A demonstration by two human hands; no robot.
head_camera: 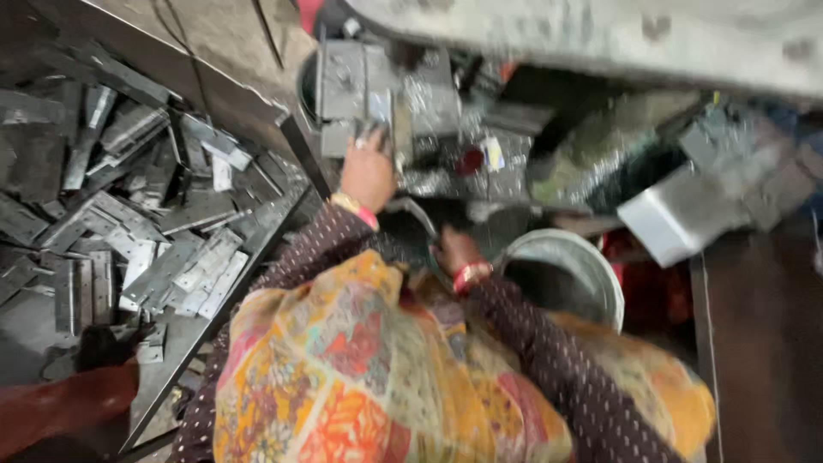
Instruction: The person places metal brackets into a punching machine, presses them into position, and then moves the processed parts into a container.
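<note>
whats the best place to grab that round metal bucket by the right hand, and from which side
Probably the near-left rim of the metal bucket, coming down from above. Its mouth faces up and open, so fingers could hook over the thin edge. That arc lies closest to the right hand; the far side is crowded by the red cloth and grey block. No handle is visible in this blurred view.

Dim, motion-blurred, glare on metal

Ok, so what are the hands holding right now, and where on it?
The left hand grips a flat metal piece at its lower end, against the machine. The right hand is blurred; its hold cannot be told.
</note>
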